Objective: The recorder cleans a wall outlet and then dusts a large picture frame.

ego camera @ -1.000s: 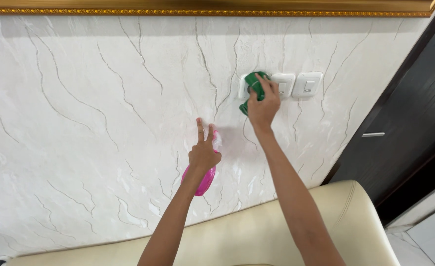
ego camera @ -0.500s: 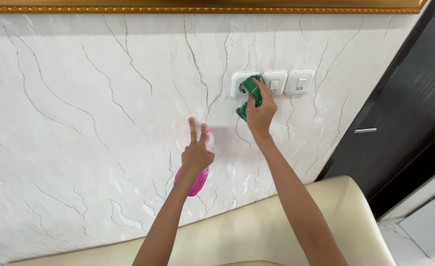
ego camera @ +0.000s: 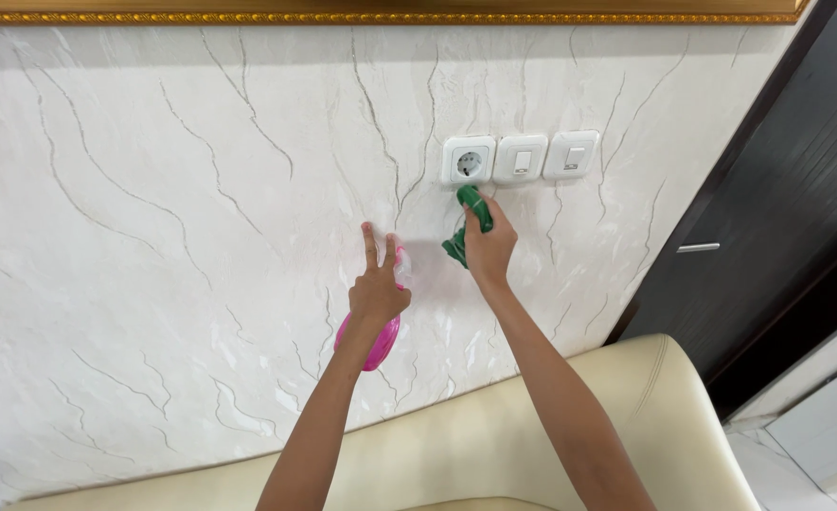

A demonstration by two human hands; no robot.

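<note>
Right hand [ego camera: 489, 248] closed on green cloth [ego camera: 466, 225], pressed to marble wall [ego camera: 153, 237] just below socket [ego camera: 468, 161], frame centre; left hand [ego camera: 378, 293] grips pink spray bottle [ego camera: 376, 339], two fingers extended, nozzle probably wall-facing

This was a room in a home. A white marble-patterned wall [ego camera: 153, 237] ran under a gilded frame edge [ego camera: 343, 14], with a socket and two light switches [ego camera: 520, 157] set in it. A cream leather seat back [ego camera: 456, 445] stood near, a dark wooden door [ego camera: 778, 208] to the right.
</note>
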